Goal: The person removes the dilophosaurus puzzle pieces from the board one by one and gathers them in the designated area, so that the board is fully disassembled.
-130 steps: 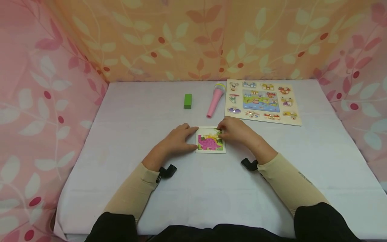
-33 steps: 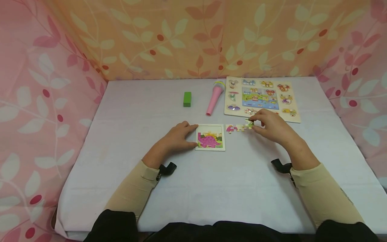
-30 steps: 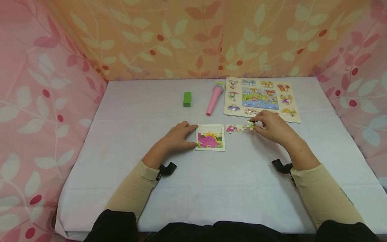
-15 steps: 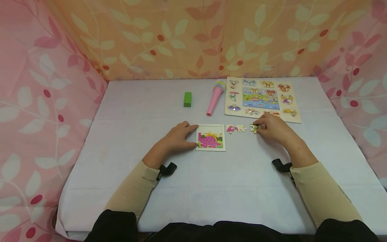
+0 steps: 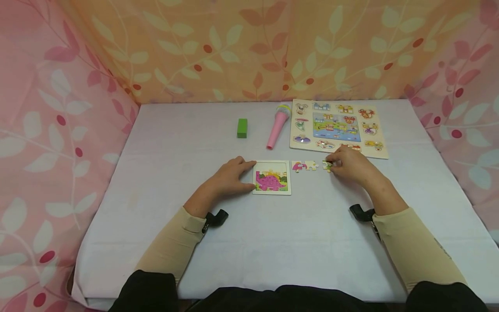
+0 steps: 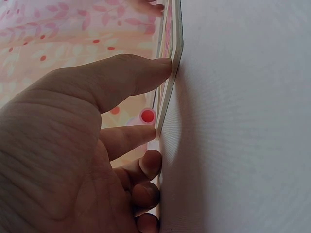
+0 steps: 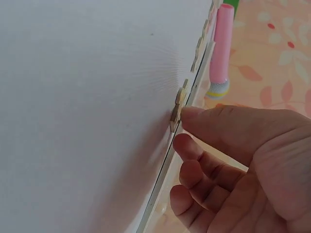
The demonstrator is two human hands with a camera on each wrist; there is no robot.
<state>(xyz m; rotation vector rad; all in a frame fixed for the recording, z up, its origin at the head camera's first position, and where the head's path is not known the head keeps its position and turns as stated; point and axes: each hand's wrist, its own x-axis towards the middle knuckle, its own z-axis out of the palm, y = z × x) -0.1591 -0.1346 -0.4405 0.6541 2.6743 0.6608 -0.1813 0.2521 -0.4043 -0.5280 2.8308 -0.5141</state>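
In the head view, a small white-framed jigsaw puzzle (image 5: 271,182) lies on the table; its lower part shows a pink dinosaur, its upper strip is bare. My left hand (image 5: 230,178) touches its left edge with thumb and index finger straight; the left wrist view shows thumb (image 6: 141,77) and index tip on the frame's rim. Right of the frame lie joined pink and pale puzzle pieces (image 5: 305,166) in a row. A green puzzle piece (image 5: 326,165) is at the row's right end, pinched between thumb and index finger of my right hand (image 5: 351,167), low against the cloth.
Behind the right hand lies a large wooden peg puzzle board (image 5: 337,128). Left of it are a pink toy microphone (image 5: 277,128) and a green block (image 5: 242,128). White cloth covers the table (image 5: 163,147); patterned curtains (image 5: 249,47) stand around it.
My right hand has gone from the frame's top right corner out to the right with the green puzzle piece, and lowered it slightly in the last second. My left hand stays on the frame.
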